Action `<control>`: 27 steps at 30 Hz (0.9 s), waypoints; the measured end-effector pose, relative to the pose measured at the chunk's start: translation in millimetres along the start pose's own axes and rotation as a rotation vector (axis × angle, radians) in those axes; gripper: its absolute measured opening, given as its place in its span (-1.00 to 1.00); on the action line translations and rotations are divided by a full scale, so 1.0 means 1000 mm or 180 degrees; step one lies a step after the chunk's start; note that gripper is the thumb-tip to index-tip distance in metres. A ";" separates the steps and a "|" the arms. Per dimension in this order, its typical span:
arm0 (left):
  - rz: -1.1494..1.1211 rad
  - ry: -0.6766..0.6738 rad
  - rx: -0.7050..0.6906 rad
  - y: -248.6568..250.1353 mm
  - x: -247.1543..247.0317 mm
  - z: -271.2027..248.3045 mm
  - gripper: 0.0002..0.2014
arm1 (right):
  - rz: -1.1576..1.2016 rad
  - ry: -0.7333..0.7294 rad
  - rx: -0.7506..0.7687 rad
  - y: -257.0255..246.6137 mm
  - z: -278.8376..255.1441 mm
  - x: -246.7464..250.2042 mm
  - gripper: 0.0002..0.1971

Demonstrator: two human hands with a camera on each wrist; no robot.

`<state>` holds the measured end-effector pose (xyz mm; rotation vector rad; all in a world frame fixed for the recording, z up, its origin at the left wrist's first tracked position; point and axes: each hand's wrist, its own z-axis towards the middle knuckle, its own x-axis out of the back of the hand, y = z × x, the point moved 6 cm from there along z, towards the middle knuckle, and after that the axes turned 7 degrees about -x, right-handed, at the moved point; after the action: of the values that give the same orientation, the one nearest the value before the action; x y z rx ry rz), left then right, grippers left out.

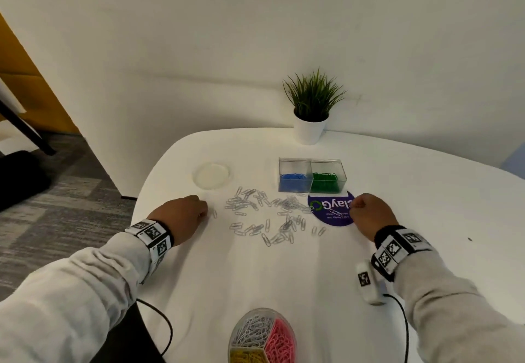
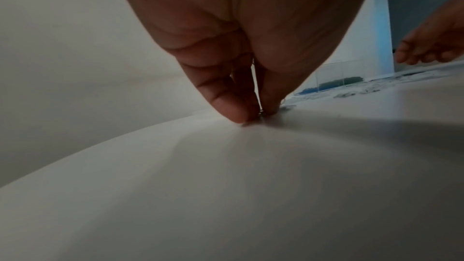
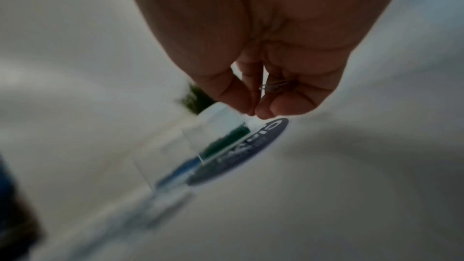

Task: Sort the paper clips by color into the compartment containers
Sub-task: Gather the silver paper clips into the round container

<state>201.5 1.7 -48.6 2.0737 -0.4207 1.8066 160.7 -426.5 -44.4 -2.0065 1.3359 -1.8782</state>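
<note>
Left hand point(image 1: 181, 215) low at the left edge of the scatter, fingers point(image 2: 226, 106) curled down with the tips pressed together on the white table point(image 1: 284, 271); something thin and metallic between the tips in the left wrist view, too small to name surely. One white clip point(image 1: 214, 214) flat on the table just beside these fingertips, long axis running near to far. Right hand point(image 1: 369, 213) at the right side, over the right edge of the dark blue round sticker point(image 1: 331, 212), fingers curled and closed around a few silver paper clips point(image 3: 276, 84); clips lying across the fingers, long axis roughly left to right in the right wrist view. Loose white paper clips point(image 1: 267, 215) spread flat between both hands, pointing in all directions, no common axis. Clear two-part box point(image 1: 312, 175) far from the scatter, touching the sticker: blue clips in the left part, green clips in the right part. Round divided container point(image 1: 262, 337) at the near edge, with white, pink and yellow clips in separate sections. Clear round lid point(image 1: 210, 175) on the far left, potted plant point(image 1: 311, 110) at the far edge.
</note>
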 end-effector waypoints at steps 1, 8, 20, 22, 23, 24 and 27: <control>0.0043 0.0036 0.0005 0.002 0.000 -0.002 -0.86 | -0.0488 -0.0035 0.0207 -0.005 0.002 -0.005 -0.92; -0.1137 0.0519 0.0891 -0.006 0.015 -0.020 -0.92 | -0.1894 -0.0202 0.1196 -0.034 -0.002 -0.035 -0.88; -0.5978 0.0706 0.2280 -0.019 -0.003 -0.030 -0.81 | -0.0469 -0.0863 0.0650 -0.051 -0.026 -0.032 -0.80; -0.5248 0.0517 0.2149 -0.020 -0.007 -0.025 -0.86 | -0.1546 -0.0825 0.1172 -0.057 -0.032 -0.041 -0.87; -0.4614 0.0384 0.1973 -0.021 -0.006 -0.022 -0.89 | -0.1738 -0.0861 0.1318 -0.054 -0.035 -0.044 -0.90; -0.3804 0.0197 0.1701 -0.021 -0.003 -0.018 -0.93 | -0.1840 -0.0900 0.1399 -0.048 -0.035 -0.048 -0.89; -0.1586 -0.0156 0.0802 -0.011 0.006 -0.012 -0.90 | -0.2042 -0.0817 0.1565 -0.042 -0.039 -0.051 -0.96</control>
<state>196.3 16.7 -42.4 2.1386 0.3089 1.5669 156.4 -349.9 -49.2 -2.4236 0.1275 -1.8038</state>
